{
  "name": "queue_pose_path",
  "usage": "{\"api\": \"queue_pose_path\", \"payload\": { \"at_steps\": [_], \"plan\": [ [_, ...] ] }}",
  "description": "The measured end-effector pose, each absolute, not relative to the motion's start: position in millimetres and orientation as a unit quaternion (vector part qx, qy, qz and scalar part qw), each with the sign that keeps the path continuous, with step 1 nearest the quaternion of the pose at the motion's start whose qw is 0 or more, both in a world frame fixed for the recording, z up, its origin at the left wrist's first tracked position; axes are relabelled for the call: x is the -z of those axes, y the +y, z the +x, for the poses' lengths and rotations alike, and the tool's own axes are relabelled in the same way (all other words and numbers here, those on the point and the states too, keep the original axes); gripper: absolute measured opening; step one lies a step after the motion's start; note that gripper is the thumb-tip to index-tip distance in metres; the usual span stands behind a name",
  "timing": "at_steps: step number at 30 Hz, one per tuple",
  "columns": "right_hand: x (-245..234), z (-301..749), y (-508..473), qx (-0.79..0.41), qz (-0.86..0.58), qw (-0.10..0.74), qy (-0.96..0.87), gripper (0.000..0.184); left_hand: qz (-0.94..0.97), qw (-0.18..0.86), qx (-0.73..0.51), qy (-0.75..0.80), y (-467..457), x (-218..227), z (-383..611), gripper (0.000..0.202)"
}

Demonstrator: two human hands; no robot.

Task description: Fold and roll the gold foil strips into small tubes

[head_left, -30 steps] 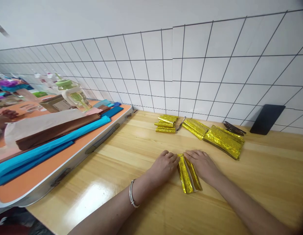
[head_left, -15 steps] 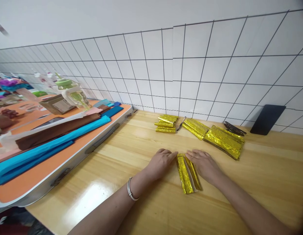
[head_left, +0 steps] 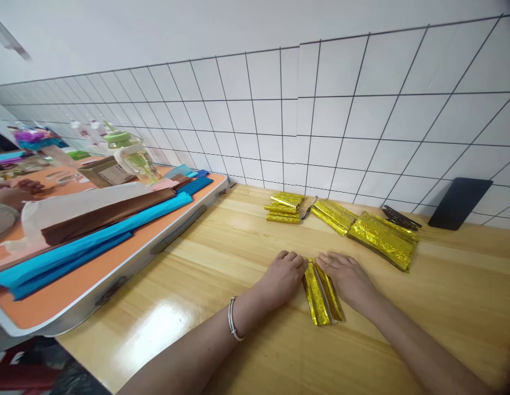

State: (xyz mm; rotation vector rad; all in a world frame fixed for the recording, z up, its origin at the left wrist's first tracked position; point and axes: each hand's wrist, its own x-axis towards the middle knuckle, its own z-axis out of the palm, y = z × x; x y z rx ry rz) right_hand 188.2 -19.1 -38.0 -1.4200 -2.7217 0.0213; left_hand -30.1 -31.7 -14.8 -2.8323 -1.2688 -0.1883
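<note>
A sheet of gold foil paper (head_left: 320, 299), folded lengthwise with its pale inner side showing in the gap between the folds, lies on the wooden table. At its far left corner is my left hand (head_left: 282, 277), fingers curled and closed on the edge. My right hand (head_left: 347, 277) grips the far right edge, with its fingers bent over the foil. Both thumbs are mostly hidden. Beyond my hands lie a stack of gold foil sheets (head_left: 384, 241), a smaller gold foil piece (head_left: 334, 216) and a pile of rolled or folded gold foil strips (head_left: 284, 208).
A pen (head_left: 309, 208), a dark clip-like stapler shape (head_left: 401, 218) and a black phone (head_left: 460, 203) are near the tiled wall. Left, an orange-topped table (head_left: 156, 233) holds blue and brown crepe paper, a box (head_left: 108, 171), a green-lidded bottle (head_left: 131, 153) and another person's hand (head_left: 28, 186).
The view has shifted slightly. My left fingers have curled in more at the foil's far corner, while my right hand stays nearly in place on the other edge.
</note>
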Motion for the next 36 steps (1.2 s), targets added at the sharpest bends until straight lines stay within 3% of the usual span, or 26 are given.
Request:
{"api": "queue_pose_path", "payload": {
  "at_steps": [15, 36],
  "plan": [
    [38.1, 186.5, -21.4, -0.015, -0.468, 0.039, -0.883, 0.061, -0.890, -0.015, 0.131, -0.437, -23.1, 25.7, -35.6, 0.036],
    [44.4, 197.7, -15.6, -0.009, -0.461, 0.045, -0.886, 0.061, -0.921, 0.041, 0.060, -0.383, -39.9, 14.4, -34.3, 0.034]
  ]
}}
